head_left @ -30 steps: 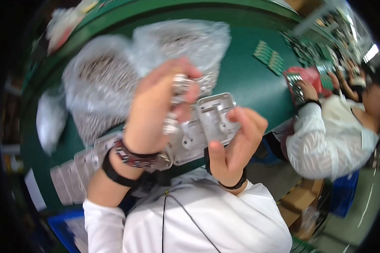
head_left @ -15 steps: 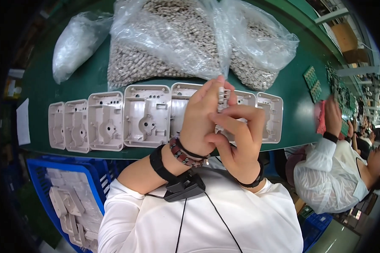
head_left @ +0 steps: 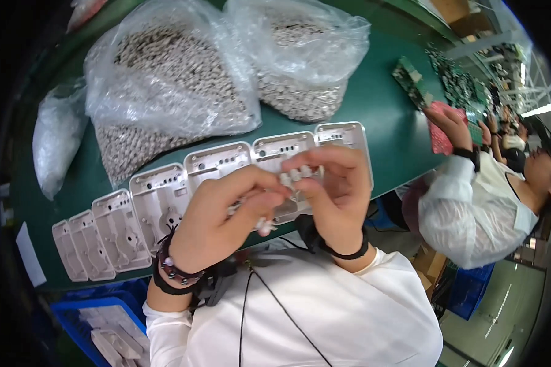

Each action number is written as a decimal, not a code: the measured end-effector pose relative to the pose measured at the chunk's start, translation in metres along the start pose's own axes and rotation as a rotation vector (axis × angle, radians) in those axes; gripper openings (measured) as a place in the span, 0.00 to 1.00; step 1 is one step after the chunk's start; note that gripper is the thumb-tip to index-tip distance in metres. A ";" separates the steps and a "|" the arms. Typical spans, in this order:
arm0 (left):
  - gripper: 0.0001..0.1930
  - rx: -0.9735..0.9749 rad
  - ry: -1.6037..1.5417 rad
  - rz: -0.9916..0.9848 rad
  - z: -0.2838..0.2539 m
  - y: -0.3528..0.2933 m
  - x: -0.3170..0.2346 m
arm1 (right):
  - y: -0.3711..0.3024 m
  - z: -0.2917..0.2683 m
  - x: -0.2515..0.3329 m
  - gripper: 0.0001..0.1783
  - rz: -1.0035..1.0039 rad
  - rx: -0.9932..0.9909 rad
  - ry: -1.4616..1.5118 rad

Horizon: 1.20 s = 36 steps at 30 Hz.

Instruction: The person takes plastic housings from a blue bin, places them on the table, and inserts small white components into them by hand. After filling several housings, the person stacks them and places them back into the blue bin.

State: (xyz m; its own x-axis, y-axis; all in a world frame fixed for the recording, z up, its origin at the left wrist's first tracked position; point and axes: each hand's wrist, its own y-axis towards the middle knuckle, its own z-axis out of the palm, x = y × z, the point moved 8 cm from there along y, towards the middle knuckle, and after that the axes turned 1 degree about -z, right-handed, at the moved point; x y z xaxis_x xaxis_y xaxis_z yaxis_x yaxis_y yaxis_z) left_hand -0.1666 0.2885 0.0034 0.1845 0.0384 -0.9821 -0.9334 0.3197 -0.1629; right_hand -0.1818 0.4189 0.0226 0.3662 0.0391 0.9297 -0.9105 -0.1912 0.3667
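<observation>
My green worktop (head_left: 382, 122) carries a row of pale housings (head_left: 162, 202), clear bags (head_left: 165, 110) of small parts (head_left: 187, 58), and circuit boards (head_left: 460, 78).

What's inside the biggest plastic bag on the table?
The biggest plastic bag holds many small greyish-beige parts, visible through its clear, crumpled film. Whatever lies deeper is covered by the outer parts and cannot be seen.

Small white plastic parts (head_left: 296, 175), knobby, in a short row, pinched in right hand (head_left: 343, 205) fingertips, row tilted roughly eight to two o'clock. More pieces (head_left: 264, 226), same white, at seven o'clock from these, poking out of left hand (head_left: 217, 217) toward four o'clock; partly covered, count unclear.
</observation>
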 end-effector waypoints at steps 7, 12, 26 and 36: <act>0.08 0.126 0.155 0.033 0.014 0.008 0.007 | -0.001 -0.004 0.005 0.14 -0.193 0.214 -0.235; 0.09 0.058 0.306 0.145 0.019 0.009 -0.001 | -0.008 -0.013 0.015 0.14 -0.296 0.128 -0.498; 0.13 -0.150 0.666 0.412 0.036 0.001 -0.006 | -0.020 -0.027 -0.010 0.09 0.010 0.185 -0.113; 0.12 -0.078 0.924 0.558 0.046 -0.003 -0.013 | -0.006 -0.035 -0.002 0.09 0.058 0.377 -0.238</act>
State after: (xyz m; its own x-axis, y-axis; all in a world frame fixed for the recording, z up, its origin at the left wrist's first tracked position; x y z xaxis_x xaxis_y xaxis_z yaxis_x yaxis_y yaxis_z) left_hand -0.1521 0.3306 0.0209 -0.5452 -0.5793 -0.6060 -0.8370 0.4160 0.3553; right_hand -0.1838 0.4540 0.0199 0.3910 -0.2008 0.8982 -0.8132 -0.5324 0.2350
